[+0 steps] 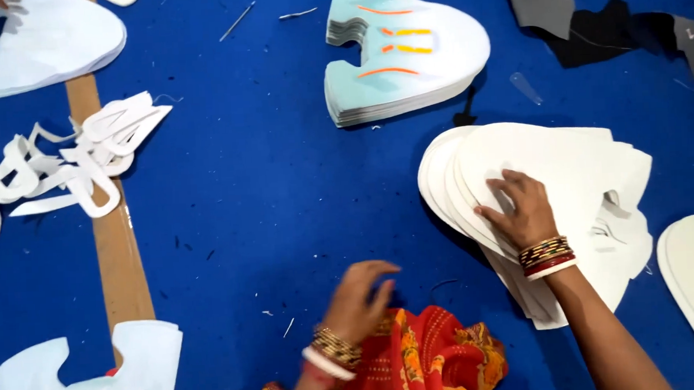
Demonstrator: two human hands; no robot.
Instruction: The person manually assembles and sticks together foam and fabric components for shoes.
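Right hand (pixel 525 211) lay open, fingers spread flat on fanned stack of white cut pieces (pixel 565 178) at four o'clock on blue bench (pixel 268 183). Left hand (pixel 357 300) hovered open, empty, blurred, at six o'clock above orange cloth (pixel 432 355). Printed stack (pixel 403 56) sat at twelve, white scraps (pixel 80 156) at nine.

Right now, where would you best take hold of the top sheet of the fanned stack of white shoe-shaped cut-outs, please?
On the fanned stack of white shoe-shaped cut-outs, pinch the top sheet's rounded left edge, approaching from the left: the edges are staggered there, beside the right hand resting flat on it.
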